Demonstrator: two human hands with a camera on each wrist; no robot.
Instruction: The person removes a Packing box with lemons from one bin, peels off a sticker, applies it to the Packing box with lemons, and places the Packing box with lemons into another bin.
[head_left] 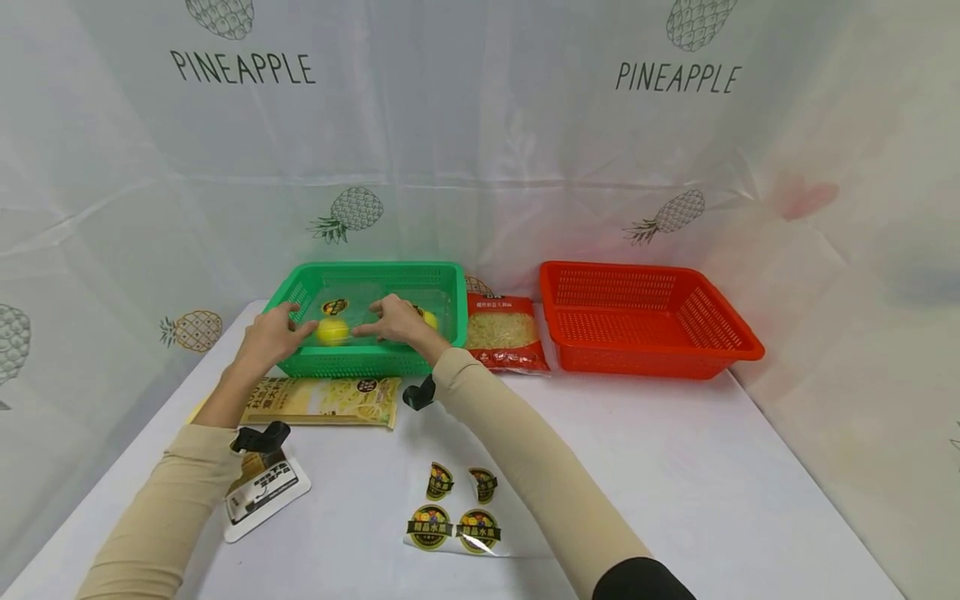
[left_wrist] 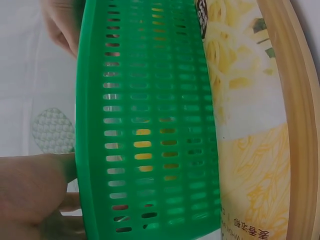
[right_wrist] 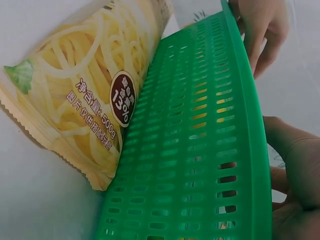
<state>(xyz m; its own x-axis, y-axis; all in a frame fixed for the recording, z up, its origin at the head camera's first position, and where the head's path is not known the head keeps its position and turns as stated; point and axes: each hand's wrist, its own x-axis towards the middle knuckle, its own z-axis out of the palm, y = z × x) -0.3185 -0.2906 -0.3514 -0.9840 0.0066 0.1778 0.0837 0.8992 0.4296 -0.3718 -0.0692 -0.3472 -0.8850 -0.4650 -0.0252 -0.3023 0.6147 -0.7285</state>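
Observation:
A green plastic basket (head_left: 360,364) stands at the back of the table, with clear plastic packaging inside. A yellow round thing (head_left: 332,332) lies in it, near a black and gold round sticker (head_left: 334,307); a second yellow round thing (head_left: 430,320) shows partly behind my right hand. Over the basket's left side is my left hand (head_left: 272,337), fingers spread, thumb near the first yellow thing. My right hand (head_left: 401,321) reaches over the middle, fingers pointing left towards it. In both wrist views the basket wall hides part of the fingers, so any contact with the packaging cannot be told.
A yellow noodle packet (head_left: 322,402) lies before the basket, a red pasta bag (head_left: 502,332) to its right. Farther right stands a red basket (head_left: 651,360). Nearer are a clear sheet with several fruit stickers (head_left: 430,527) and a white-edged packet (head_left: 270,493) beneath the left forearm.

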